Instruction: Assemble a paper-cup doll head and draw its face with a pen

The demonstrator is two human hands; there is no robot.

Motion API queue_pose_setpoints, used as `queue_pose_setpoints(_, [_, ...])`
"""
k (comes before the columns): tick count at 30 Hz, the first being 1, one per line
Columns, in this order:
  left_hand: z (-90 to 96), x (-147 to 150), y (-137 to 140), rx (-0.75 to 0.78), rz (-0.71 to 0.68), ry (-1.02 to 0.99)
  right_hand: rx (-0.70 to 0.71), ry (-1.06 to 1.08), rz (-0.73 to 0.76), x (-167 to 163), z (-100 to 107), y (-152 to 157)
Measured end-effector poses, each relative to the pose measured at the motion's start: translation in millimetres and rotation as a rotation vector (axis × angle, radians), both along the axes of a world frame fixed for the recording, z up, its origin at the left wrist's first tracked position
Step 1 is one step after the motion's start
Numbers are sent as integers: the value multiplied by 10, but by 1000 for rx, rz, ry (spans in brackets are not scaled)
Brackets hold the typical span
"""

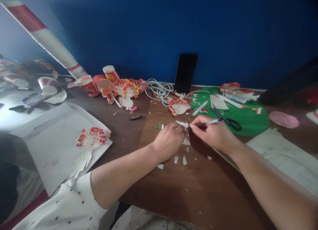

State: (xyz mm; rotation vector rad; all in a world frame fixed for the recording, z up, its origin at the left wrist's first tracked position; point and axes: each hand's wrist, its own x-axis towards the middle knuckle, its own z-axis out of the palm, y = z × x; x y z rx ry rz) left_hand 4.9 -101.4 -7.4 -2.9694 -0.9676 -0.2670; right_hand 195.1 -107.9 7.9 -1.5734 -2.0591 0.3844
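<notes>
My left hand [171, 135] rests on the brown table with its fingers curled down over a small white paper piece [186, 140]. Part of that paper is hidden under the fingers. Just right of it, my right hand [217, 134] is closed around a pen [211, 121], its tip close to the paper's upper edge. Torn white scraps [184, 160] lie below my left hand. Beyond the hands is a paper face [180, 108] edged with red-and-white wrapper strips.
Black-handled scissors [233, 124] and a marker [199, 109] lie on a green sheet [258, 122]. A phone [186, 72] leans on the blue wall. Coiled cable [159, 89], paper cups [87, 85] and more decorated faces stand left. A white board [53, 140] lies far left.
</notes>
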Motion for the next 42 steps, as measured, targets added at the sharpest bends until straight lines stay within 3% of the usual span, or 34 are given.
queue_pose_setpoints(42, [19,-25,-29,8,-41,101,-10,-25,9,-2,14,-52])
